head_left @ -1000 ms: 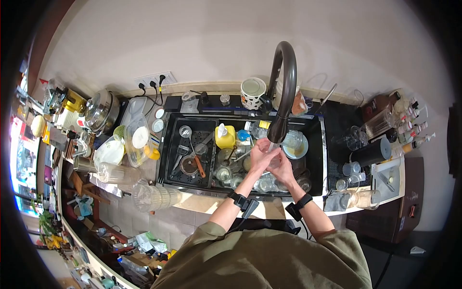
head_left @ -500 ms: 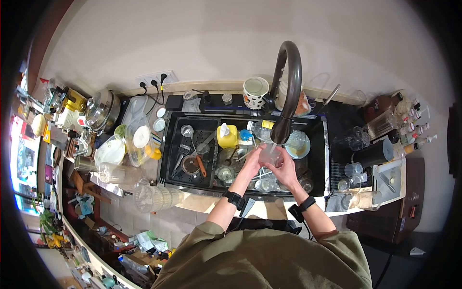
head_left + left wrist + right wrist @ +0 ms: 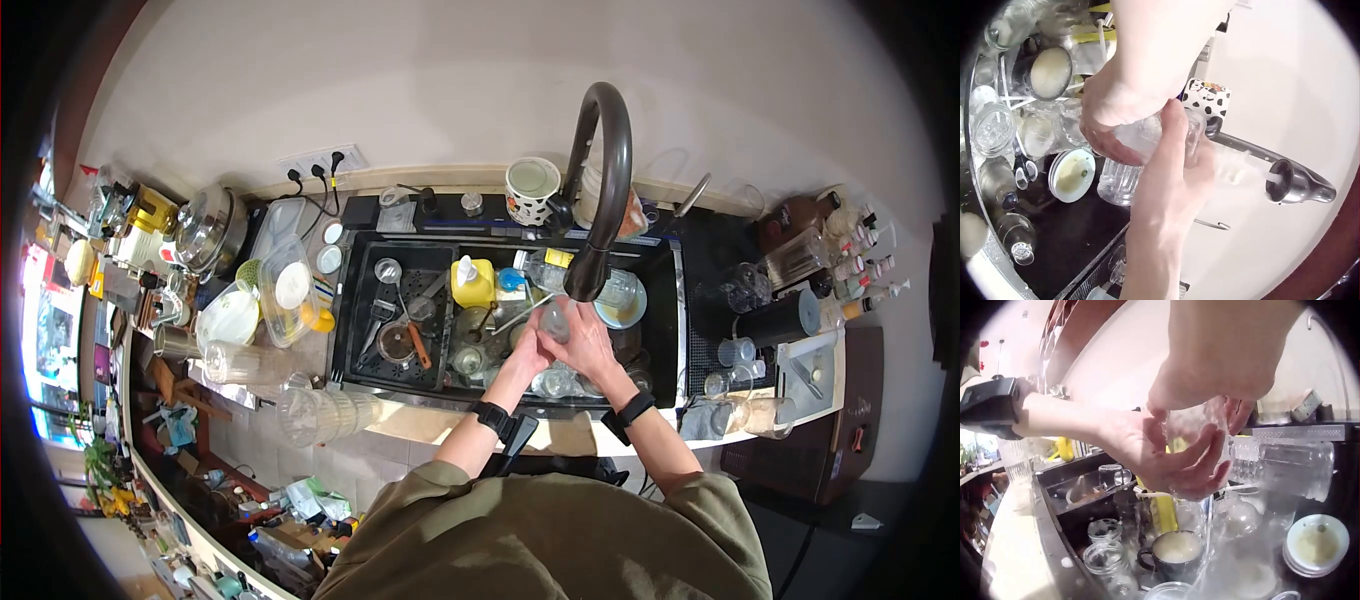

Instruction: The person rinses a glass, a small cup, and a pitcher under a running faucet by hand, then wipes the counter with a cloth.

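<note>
1. Glass jar (image 3: pixel 554 322): clear and ribbed, held over the middle of the black sink (image 3: pixel 660 262), just below the spout of the dark gooseneck faucet (image 3: pixel 600 180).
2. Step in hand, as judged: rinsing or rubbing the jar under the spout. A faint stream seems to leave the nozzle in the left wrist view, though it is blurred.
3. Left hand (image 3: pixel 530 352): its grip curls round the jar from the left and near side, fingers (image 3: pixel 1200 456) wrapped under the glass, wrist bent upward from the sink's near edge.
4. Right hand (image 3: pixel 585 340): its grip clasps the jar from the right, fingers curled over the top; the forearm reaches in from the near right, a black wrist unit at the cuff.
5. Next move, as judged: calls for turning the wet jar without letting it slip, then finding a free spot, since the basin below is crowded.
6. Surroundings: yellow soap bottle (image 3: pixel 470 283) to the left, a small white dish (image 3: pixel 620 308) to the right, and further jars (image 3: pixel 1105 557) on the sink floor. A cow-print mug (image 3: pixel 530 190) stands on the far worktop.
</note>
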